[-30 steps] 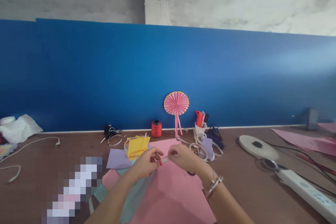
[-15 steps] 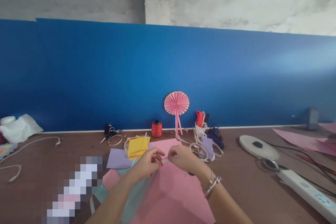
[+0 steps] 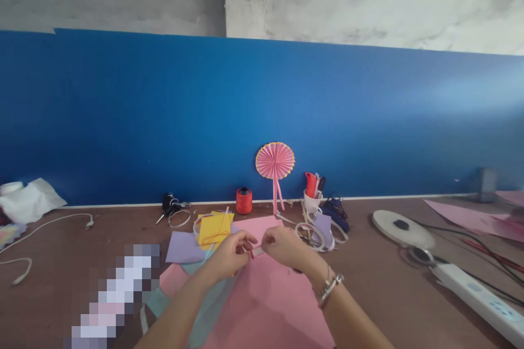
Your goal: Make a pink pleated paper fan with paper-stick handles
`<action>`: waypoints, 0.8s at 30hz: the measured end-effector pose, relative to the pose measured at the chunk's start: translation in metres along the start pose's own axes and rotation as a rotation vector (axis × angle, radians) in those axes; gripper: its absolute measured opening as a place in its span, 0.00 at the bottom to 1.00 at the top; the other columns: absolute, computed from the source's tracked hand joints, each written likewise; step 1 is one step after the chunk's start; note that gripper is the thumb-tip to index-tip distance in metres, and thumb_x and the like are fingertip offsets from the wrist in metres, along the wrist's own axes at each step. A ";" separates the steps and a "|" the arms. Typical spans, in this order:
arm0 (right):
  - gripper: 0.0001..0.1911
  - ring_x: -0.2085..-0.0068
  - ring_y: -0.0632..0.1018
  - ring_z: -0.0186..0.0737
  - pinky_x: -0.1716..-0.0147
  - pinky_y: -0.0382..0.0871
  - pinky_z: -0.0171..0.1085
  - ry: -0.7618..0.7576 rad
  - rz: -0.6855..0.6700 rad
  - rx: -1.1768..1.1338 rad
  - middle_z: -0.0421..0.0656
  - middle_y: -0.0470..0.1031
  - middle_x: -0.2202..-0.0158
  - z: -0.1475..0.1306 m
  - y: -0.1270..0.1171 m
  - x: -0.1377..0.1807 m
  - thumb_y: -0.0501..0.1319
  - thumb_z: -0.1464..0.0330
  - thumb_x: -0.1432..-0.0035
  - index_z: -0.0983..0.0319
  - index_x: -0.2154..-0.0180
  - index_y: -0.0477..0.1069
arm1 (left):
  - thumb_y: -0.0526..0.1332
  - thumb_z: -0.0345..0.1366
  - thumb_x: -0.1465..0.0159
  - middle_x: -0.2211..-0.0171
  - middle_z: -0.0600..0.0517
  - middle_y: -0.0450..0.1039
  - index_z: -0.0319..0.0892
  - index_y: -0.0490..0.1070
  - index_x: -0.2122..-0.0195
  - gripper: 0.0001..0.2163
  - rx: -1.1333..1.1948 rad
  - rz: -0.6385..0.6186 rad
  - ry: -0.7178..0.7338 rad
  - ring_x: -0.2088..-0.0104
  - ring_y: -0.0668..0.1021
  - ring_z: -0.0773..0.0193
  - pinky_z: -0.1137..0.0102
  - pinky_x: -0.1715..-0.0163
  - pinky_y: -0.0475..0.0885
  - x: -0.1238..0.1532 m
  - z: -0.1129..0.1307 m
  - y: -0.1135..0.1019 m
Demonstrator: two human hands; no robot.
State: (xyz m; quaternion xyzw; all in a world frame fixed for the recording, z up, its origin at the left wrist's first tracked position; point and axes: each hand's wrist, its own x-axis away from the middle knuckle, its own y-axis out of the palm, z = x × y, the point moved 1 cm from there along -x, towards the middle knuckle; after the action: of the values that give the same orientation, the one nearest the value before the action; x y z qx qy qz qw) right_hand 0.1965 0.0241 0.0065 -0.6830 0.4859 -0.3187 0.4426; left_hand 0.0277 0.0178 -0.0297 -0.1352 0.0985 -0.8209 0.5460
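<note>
Between my two hands is a small pale pink strip with a red edge at its left end. My right hand pinches the strip's right end, fingers curled down. The fingertips of my left hand close in at the red edge, its index finger curved above; how firmly they grip is hard to see. Both hands are over a large sheet of pink paper. To the left are yellow paper, a purple sheet and blue-green paper.
A pleated pink paper fan leans on the blue partition. Beside it are a red thread spool and a cup of tools. Keys sit at left; a white disc and power strip at right.
Both hands and the strip keep practically the same position. The whole view has shifted very slightly.
</note>
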 end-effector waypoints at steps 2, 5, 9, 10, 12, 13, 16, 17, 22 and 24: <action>0.14 0.65 0.77 0.41 0.68 0.60 0.33 0.005 0.000 0.009 0.43 0.79 0.67 0.000 -0.001 0.000 0.54 0.73 0.51 0.61 0.69 0.78 | 0.53 0.29 0.55 0.69 0.52 0.67 0.40 0.67 0.60 0.19 -0.001 0.002 0.003 0.76 0.69 0.69 0.81 0.89 0.53 0.000 0.000 0.000; 0.14 0.64 0.77 0.41 0.68 0.60 0.33 0.001 0.002 0.003 0.43 0.80 0.66 0.000 -0.001 0.000 0.54 0.73 0.51 0.61 0.69 0.78 | 0.54 0.30 0.52 0.71 0.53 0.68 0.41 0.67 0.60 0.16 0.007 0.004 0.014 0.76 0.68 0.69 0.80 0.89 0.52 0.000 0.001 0.001; 0.14 0.65 0.77 0.40 0.68 0.60 0.33 0.001 0.002 -0.024 0.43 0.79 0.67 0.000 0.000 0.000 0.54 0.74 0.52 0.60 0.70 0.78 | 0.53 0.31 0.50 0.75 0.54 0.68 0.40 0.67 0.62 0.13 0.015 0.039 0.024 0.78 0.68 0.69 0.80 0.88 0.52 0.001 0.003 0.002; 0.14 0.65 0.77 0.40 0.68 0.61 0.32 0.001 0.003 -0.029 0.43 0.79 0.67 0.000 0.000 0.000 0.54 0.74 0.52 0.60 0.70 0.78 | 0.53 0.31 0.50 0.76 0.54 0.68 0.40 0.67 0.62 0.13 0.017 0.049 0.026 0.78 0.69 0.69 0.80 0.87 0.52 0.001 0.003 0.003; 0.14 0.65 0.77 0.40 0.68 0.61 0.33 0.004 0.004 -0.033 0.43 0.79 0.67 -0.001 0.000 0.001 0.54 0.73 0.52 0.60 0.70 0.78 | 0.53 0.29 0.51 0.77 0.54 0.68 0.40 0.67 0.63 0.14 0.021 0.064 0.029 0.78 0.69 0.70 0.80 0.87 0.52 0.000 0.002 0.003; 0.14 0.66 0.77 0.40 0.69 0.61 0.33 0.007 0.006 -0.035 0.43 0.79 0.67 -0.002 0.000 0.002 0.54 0.73 0.52 0.60 0.70 0.78 | 0.52 0.29 0.52 0.77 0.55 0.68 0.40 0.68 0.62 0.15 0.023 0.071 0.031 0.78 0.69 0.70 0.81 0.87 0.53 0.000 0.001 0.003; 0.12 0.66 0.77 0.40 0.69 0.61 0.33 0.011 0.020 -0.062 0.43 0.79 0.68 -0.002 -0.003 0.003 0.55 0.73 0.52 0.60 0.71 0.78 | 0.52 0.27 0.54 0.77 0.55 0.68 0.41 0.67 0.61 0.17 0.033 0.076 0.043 0.79 0.68 0.70 0.81 0.88 0.52 -0.002 -0.003 0.002; 0.12 0.66 0.76 0.39 0.69 0.61 0.33 0.006 0.024 -0.079 0.42 0.79 0.69 -0.001 -0.003 0.003 0.55 0.73 0.53 0.60 0.72 0.78 | 0.52 0.27 0.54 0.77 0.55 0.68 0.41 0.67 0.61 0.18 0.036 0.073 0.047 0.79 0.68 0.70 0.81 0.88 0.52 -0.003 -0.004 0.002; 0.10 0.68 0.75 0.38 0.70 0.61 0.32 -0.031 -0.001 -0.197 0.40 0.78 0.71 0.013 0.000 -0.003 0.57 0.73 0.54 0.59 0.72 0.77 | 0.53 0.28 0.52 0.78 0.56 0.68 0.42 0.67 0.60 0.17 0.047 0.061 0.069 0.80 0.67 0.70 0.81 0.89 0.52 -0.002 -0.002 0.002; 0.09 0.69 0.75 0.37 0.71 0.61 0.32 -0.041 -0.015 -0.242 0.40 0.78 0.73 0.019 0.004 -0.005 0.58 0.72 0.54 0.59 0.72 0.77 | 0.54 0.30 0.51 0.77 0.56 0.68 0.42 0.67 0.60 0.15 0.050 0.066 0.072 0.80 0.67 0.70 0.81 0.89 0.53 -0.001 0.000 0.002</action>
State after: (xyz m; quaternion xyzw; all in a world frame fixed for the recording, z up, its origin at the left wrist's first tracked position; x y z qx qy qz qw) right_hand 0.2102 0.0345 -0.0046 -0.7414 0.5066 -0.2469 0.3643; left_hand 0.0300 0.0184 -0.0307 -0.0884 0.1020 -0.8090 0.5721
